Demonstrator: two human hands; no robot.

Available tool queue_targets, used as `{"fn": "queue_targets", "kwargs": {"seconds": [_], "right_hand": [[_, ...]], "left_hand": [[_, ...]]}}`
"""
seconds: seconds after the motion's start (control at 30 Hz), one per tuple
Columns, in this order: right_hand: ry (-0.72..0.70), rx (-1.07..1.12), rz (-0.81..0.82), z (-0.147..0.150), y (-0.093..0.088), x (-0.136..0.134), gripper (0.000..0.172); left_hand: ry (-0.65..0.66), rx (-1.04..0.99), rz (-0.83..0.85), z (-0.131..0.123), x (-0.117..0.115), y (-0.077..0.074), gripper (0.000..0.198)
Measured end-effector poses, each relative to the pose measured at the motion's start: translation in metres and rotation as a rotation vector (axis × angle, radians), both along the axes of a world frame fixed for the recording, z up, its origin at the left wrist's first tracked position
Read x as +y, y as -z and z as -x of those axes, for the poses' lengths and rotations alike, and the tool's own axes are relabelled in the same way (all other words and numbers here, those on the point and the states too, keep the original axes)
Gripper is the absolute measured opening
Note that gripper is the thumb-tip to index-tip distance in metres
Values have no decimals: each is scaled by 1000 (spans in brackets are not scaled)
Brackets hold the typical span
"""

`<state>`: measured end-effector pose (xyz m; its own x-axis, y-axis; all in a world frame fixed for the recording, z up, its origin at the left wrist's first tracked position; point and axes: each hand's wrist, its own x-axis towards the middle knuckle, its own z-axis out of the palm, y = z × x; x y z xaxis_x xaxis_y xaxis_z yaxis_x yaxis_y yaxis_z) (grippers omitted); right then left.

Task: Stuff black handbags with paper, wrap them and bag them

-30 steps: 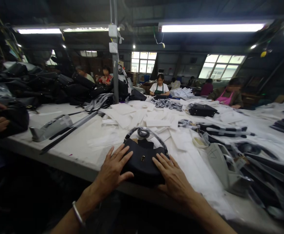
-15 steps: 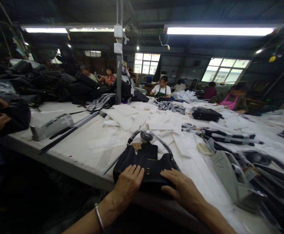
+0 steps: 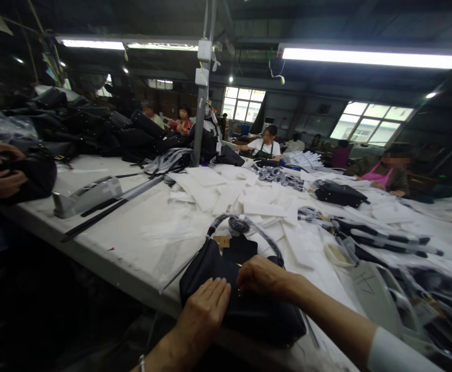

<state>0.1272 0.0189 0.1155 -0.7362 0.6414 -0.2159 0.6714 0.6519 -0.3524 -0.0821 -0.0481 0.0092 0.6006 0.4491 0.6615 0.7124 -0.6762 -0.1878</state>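
A black handbag (image 3: 206,263) rests at the table's front edge, its wrapped handle (image 3: 215,223) standing up and a brown tag (image 3: 221,241) hanging by the handle's left end. My left hand (image 3: 206,305) lies flat on the front of the bag, fingers stretched out together. With fingers curled and pinched, my right hand (image 3: 259,276) is at the middle of the bag's front, over the gold clasp, which its fingertips mostly hide. Behind the bag's opening a black flap (image 3: 240,249) stands up.
White sheets (image 3: 226,188) are strewn across the table (image 3: 133,227). Grey tape dispensers stand left (image 3: 90,196) and right (image 3: 381,294). Black bags (image 3: 105,129) are heaped at the back left, near a post (image 3: 199,119). Another person's hands (image 3: 1,165) hold a black bag at far left.
My right hand has left its flat position on the bag's right front and moved left to the clasp, fingers now curled. My left hand stays on the bag. The view has shifted slightly.
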Motion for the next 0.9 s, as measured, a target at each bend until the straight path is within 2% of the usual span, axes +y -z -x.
{"fn": "queue_targets", "kwargs": {"seconds": [0.1,0.17,0.23,0.27,0.33,0.43,0.47,0.5,0.57,0.6,0.63,0.7,0.77,0.83,0.9], "right_hand": [[-314,-60,-123,-1,-2,9,17],[-501,-121,-261,1,-3,13,15],[-601,-173,-407,5,-5,15,14],[-606,-190,-460,7,-6,14,14],[-518,-183,-495,7,-11,8,16],[-232,-24,-408,1,-15,-12,14],[-128,41,-373,-2,-12,-20,22],[-41,89,-344,-6,-7,-29,38],[81,107,-307,-14,10,-46,75],[117,83,-301,-17,22,-52,84],[143,50,-306,-19,33,-58,83],[180,-3,-353,-18,54,-65,68],[189,-19,-431,-15,66,-68,61],[175,-15,-510,-11,69,-70,61],[166,-8,-572,-9,69,-69,61]], "left_hand": [[28,51,110,1,3,-1,42],[63,119,215,2,7,-8,40],[82,182,368,3,11,-19,36],[88,199,447,4,13,-26,35],[86,208,583,5,16,-38,35],[37,194,738,6,19,-47,44],[16,187,779,6,20,-48,48],[2,184,813,4,19,-47,51],[-24,182,845,1,17,-43,57],[-35,190,849,-1,16,-40,58],[-53,206,849,-2,14,-37,60],[-89,258,856,-1,13,-36,62],[-73,293,881,7,16,-44,64],[49,298,930,14,29,-65,61],[213,287,968,13,53,-95,41]]}}
